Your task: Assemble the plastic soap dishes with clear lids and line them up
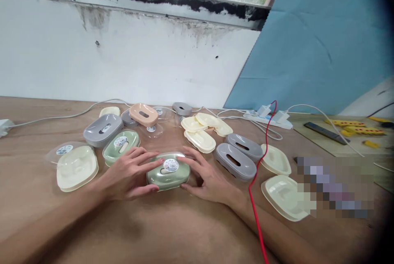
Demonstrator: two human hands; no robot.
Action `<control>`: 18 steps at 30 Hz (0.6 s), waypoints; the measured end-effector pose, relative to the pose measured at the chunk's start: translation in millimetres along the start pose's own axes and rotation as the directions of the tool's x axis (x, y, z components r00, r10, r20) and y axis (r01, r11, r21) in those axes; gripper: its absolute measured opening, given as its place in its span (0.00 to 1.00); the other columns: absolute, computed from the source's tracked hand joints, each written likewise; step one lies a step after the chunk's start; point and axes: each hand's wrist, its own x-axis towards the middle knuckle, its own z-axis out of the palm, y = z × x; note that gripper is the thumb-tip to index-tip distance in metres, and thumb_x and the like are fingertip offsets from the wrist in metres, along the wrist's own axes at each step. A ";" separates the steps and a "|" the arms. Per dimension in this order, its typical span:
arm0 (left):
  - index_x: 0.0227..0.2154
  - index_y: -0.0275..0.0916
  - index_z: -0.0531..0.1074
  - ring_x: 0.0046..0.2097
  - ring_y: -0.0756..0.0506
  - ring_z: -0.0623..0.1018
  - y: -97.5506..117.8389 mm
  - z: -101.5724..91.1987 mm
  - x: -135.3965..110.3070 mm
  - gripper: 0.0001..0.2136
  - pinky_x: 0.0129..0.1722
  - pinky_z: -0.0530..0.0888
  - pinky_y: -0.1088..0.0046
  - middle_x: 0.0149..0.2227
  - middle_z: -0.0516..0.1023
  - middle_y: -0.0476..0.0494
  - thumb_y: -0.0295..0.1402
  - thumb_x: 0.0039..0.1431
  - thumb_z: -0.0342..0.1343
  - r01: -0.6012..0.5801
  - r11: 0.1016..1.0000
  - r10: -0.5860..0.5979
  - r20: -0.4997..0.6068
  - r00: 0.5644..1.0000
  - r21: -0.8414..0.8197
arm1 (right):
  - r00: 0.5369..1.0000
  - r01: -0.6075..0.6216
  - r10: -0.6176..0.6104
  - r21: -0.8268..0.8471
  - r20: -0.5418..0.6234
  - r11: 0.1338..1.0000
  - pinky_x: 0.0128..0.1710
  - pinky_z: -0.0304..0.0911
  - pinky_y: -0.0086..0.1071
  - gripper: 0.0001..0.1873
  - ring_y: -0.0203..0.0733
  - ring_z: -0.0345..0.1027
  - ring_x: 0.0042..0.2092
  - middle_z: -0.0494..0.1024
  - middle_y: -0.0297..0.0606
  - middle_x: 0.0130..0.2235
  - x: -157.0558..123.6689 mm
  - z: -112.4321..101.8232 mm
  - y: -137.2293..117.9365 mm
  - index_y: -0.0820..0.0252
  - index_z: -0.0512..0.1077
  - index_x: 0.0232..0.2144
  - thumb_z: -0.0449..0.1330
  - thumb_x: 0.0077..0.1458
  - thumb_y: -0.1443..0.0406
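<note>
A green oval soap box [168,172] with a clear lid and a round sticker lies on the wooden table [172,231] in front of me. My left hand [129,174] grips its left end, fingers curled round the edge. My right hand [209,178] holds its right end the same way. Both hands press the box between them. A second green box with a clear lid [120,145] sits just behind my left hand.
Grey boxes [103,129] [235,160], a peach box [143,114] and cream trays [76,167] [285,196] lie scattered around. A red cable [255,198] runs past my right wrist. A white power strip [267,119] and yellow tools [353,126] lie at the back right.
</note>
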 end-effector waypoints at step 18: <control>0.28 0.44 0.58 0.26 0.41 0.73 -34.7 -53.5 -4.6 0.19 0.26 0.59 0.68 0.27 0.74 0.44 0.53 0.65 0.50 0.743 0.562 -0.764 -0.117 0.635 0.362 | 0.991 0.132 -0.133 -0.170 0.007 0.977 0.63 0.67 0.54 0.33 0.59 0.64 0.66 0.59 0.52 0.70 42.4 33.8 -22.8 0.47 0.61 0.72 0.60 0.68 0.54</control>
